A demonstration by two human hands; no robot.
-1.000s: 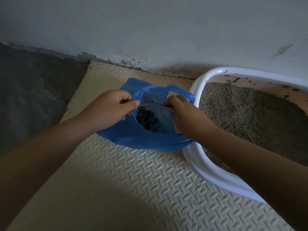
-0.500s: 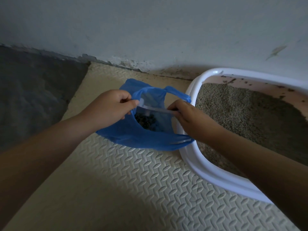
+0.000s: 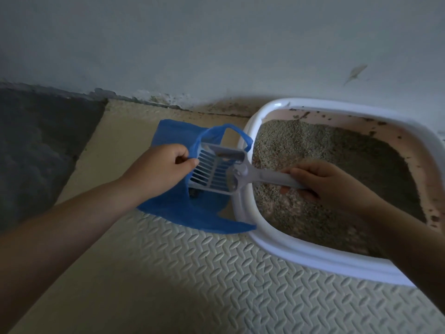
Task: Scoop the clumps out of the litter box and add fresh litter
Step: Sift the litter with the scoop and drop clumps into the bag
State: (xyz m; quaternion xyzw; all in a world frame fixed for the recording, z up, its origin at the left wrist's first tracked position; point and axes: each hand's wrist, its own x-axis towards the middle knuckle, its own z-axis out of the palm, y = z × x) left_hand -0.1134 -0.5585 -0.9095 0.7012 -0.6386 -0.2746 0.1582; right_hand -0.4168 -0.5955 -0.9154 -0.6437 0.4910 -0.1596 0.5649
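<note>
Okay, I had the left hand [image 3: 163, 165] out over the blue plastic bag [image 3: 192, 215], thumb and fingers curled, pinching the bag's left edge, and the mouth stood open. My right hand [image 3: 323, 183] was over the litter box [image 3: 301, 254], fingers wrapped round the handle of the pale grey scoop [image 3: 216, 171]. The handle ran left from that hand across the box's white rim. The slotted basket end sat right in the bag's mouth, turned on its side so I was looking at the slats. Under the basket, down inside the bag, I could just make out a few dark clumps [image 3: 193, 194]. One bag handle looped up behind the scoop, close to the box's corner.

The box sat to the right of the bag, right against it, near the wall [image 3: 216, 44]. Grey-tan litter [image 3: 337, 153] lay piled toward the far side, thinner near my right hand, where the pinkish bottom showed through. Dark specks dotted the pink inner wall. Bag and box both rested on a cream foam mat [image 3: 192, 273] with a pressed tread pattern. Left of the mat the floor [image 3: 36, 145] was dark grey.
</note>
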